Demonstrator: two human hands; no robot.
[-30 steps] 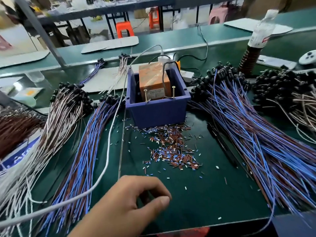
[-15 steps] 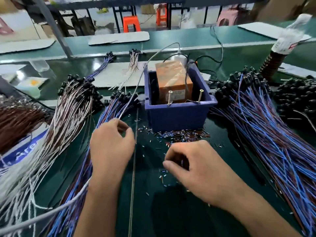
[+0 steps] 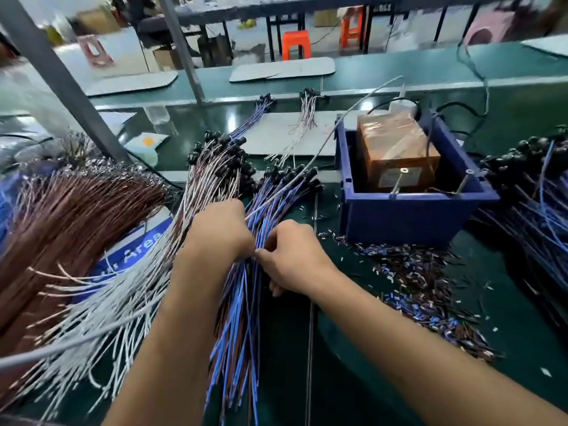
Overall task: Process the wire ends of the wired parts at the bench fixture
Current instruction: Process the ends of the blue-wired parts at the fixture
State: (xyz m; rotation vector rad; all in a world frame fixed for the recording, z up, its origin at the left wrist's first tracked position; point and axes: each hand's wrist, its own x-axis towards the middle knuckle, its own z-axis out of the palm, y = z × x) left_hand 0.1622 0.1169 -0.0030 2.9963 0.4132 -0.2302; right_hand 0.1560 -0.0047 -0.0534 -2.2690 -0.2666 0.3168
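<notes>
Pinching blue-and-brown wires point(image 3: 242, 290) between them, left hand point(image 3: 219, 230) and right hand point(image 3: 292, 256), blue fixture box point(image 3: 408, 216) right beyond.

Orange stools point(image 3: 295, 44) beyond the bench

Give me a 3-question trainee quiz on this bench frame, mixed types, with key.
1. True or false: both hands are in the blue-and-brown wire bundle left of the blue bin.
2. Multiple choice: the cut insulation bits lie (A) inside the bin, (B) on the mat in front of the bin, (C) on the white-wire bundle.
3. Fill in: the brown box sits inside the ____.

Key: 1 true, left hand and right hand both grip wires there. 2 B. 3 blue bin.
</notes>
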